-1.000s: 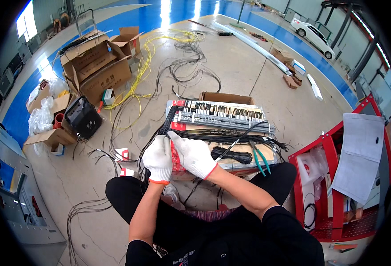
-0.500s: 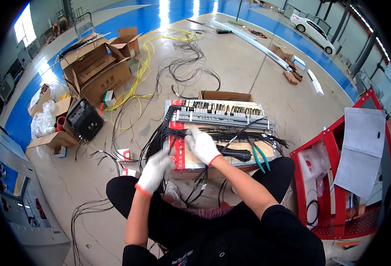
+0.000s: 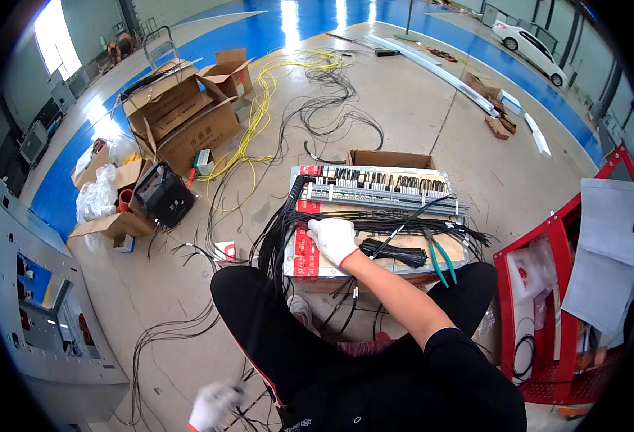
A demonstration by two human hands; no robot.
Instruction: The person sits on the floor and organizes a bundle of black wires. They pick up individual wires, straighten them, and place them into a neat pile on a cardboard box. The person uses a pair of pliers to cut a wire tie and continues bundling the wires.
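Observation:
My right hand (image 3: 333, 240), in a white glove, is closed over the bundle of thin black wires (image 3: 389, 214) lying across the carton-like box (image 3: 307, 261). Above that bundle sits a grey terminal rail (image 3: 382, 196) with a row of black wire loops behind it. My left hand (image 3: 215, 405), also gloved, is low by my left knee, beside loose black wires (image 3: 246, 417) on the floor; motion smears its fingers. A coiled hank of black ties or wires (image 3: 396, 252) and green-handled pliers (image 3: 441, 259) lie to the right of my right hand.
Open cardboard boxes (image 3: 195, 122) and a black case (image 3: 162, 194) stand at the left. Yellow cable (image 3: 259, 115) and black cables trail over the floor. A red metal rack (image 3: 536, 309) stands at the right, a grey cabinet (image 3: 43, 302) at the left.
My left hand has moved from beside the wire bundle down and back toward my left side. My right hand stays at the bundle. The whole view has shifted, so the scene sits further right.

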